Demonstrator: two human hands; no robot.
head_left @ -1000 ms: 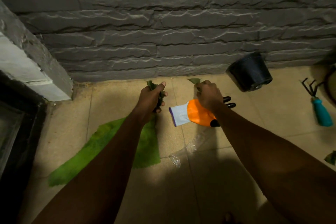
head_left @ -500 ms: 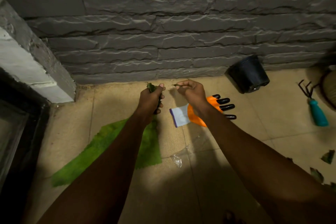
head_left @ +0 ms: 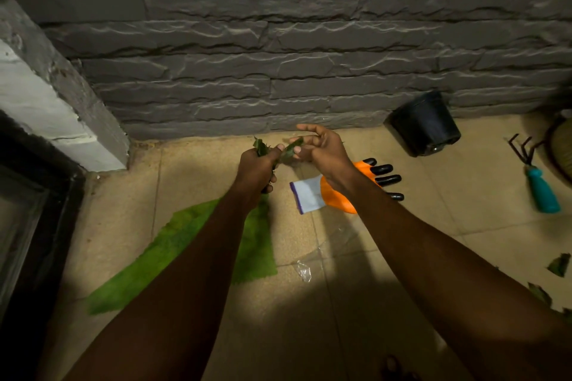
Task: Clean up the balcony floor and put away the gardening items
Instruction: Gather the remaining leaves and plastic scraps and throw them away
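The left hand (head_left: 257,164) is gripping a bunch of leaves (head_left: 260,147) in a closed fist above the floor (head_left: 198,182), near its edge along the wall (head_left: 309,71), and its thumb is pressing on a single leaf (head_left: 291,149). The right hand (head_left: 325,151) is touching that leaf with its fingertips (head_left: 297,150), its thumb spread away from them. An orange glove (head_left: 335,201) is lying under the right wrist and a green mat (head_left: 173,250) under the left forearm. A black pot (head_left: 424,124) is sitting at the foot of the wall. A teal hand rake (head_left: 541,192) and loose leaves (head_left: 558,264) are lying near the floor's right edge.
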